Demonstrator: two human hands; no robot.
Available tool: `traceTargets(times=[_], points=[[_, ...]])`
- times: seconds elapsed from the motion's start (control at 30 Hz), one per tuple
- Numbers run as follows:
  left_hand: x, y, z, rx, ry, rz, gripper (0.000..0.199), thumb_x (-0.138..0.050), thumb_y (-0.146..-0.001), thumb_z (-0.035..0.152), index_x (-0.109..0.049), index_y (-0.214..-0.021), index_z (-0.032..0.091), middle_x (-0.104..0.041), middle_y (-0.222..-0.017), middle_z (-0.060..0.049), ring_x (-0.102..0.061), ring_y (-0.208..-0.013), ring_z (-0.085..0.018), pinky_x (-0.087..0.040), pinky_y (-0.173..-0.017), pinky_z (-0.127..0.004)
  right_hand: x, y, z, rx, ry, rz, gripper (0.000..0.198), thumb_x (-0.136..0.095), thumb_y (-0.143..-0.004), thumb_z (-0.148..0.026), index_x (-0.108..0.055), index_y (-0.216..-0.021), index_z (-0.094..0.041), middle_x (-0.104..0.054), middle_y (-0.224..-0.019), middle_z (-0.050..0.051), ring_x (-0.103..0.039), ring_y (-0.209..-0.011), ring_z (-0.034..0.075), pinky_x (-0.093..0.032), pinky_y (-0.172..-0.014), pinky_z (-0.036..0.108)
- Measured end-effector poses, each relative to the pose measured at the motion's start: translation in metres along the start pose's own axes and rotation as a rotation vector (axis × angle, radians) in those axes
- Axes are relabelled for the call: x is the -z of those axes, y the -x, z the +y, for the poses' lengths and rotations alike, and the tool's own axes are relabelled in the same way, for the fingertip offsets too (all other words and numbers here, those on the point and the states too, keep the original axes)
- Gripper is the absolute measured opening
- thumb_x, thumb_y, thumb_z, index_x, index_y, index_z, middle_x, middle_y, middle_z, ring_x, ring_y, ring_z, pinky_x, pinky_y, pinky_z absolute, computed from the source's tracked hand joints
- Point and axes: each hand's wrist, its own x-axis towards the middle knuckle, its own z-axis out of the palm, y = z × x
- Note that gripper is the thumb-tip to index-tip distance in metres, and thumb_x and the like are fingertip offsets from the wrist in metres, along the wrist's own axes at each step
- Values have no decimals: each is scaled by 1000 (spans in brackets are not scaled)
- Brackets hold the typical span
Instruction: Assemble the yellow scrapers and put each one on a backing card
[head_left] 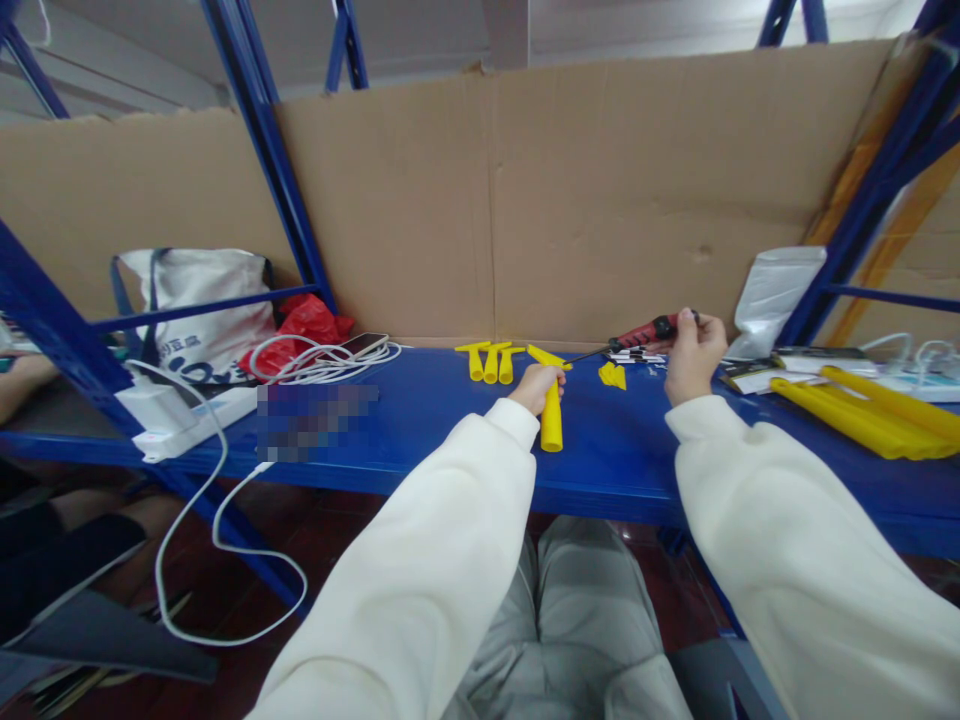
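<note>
My left hand (537,388) is closed around a yellow T-shaped plastic part (552,425), its hollow tube end pointing down toward me over the table edge. In my right hand (694,355) is a screwdriver (637,336) with a red and black handle, gripped at the handle's end. Its thin shaft runs left, and the tip meets the head of the yellow part near my left fingers; the exact contact is too small to make out. Beyond my left hand stand several similar yellow T-shaped parts (491,365). Small flat yellow pieces (613,375) lie under the screwdriver.
Long yellow tubes (862,415) lie on the blue table (442,450) at right, near a silver pouch (776,295). At left are a white power strip (191,422), coiled white cable (330,362), red plastic bag (307,325) and cloth bag (202,300). Cardboard (600,200) walls the back.
</note>
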Motion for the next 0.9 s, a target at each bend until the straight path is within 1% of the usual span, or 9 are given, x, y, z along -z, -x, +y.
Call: traceTargets(times=[0.23,0.37,0.53,0.73,0.9], points=[[0,2,0,-15,-27,-13,32,-48,-83,0,-45,-57,17,-44,-46,4,-39,-39,-6,-33,-46,-22,0,-1,1,15,24,29,42,-63,-76,-61,-42,-82,-25,-59,-71,-1,-69,-61,22,-57,-46,38],[0,1,0,-14,-33,-27,30,-49,-83,0,-46,-58,17,-44,-46,4,-39,-39,-7,-33,-47,-22,3,-5,7,-36,42,37,42,-61,-77,-63,-43,-84,-25,-61,-71,0,-69,-60,23,-58,-47,40],[0,2,0,-11,-38,-37,31,-50,-82,0,-45,-57,17,-44,-45,4,-39,-39,-7,-32,-46,-22,5,-9,13,-97,60,60,43,-60,-78,-64,-43,-84,-26,-57,-64,-3,-65,-50,21,-55,-40,36],[-1,2,0,7,-11,-29,30,-53,-83,1,-47,-58,17,-44,-46,4,-38,-39,-7,-32,-47,-22,5,-10,14,-153,43,96,42,-64,-77,-59,-38,-82,-27,-55,-64,-4,-66,-54,21,-57,-42,36],[0,0,-1,-6,-11,-28,30,-51,-80,-1,-47,-56,16,-44,-47,3,-39,-41,-8,-33,-48,-23,4,-9,12,-114,-14,70,45,-67,-74,-58,-36,-81,-27,-55,-68,-3,-67,-57,22,-56,-41,37]])
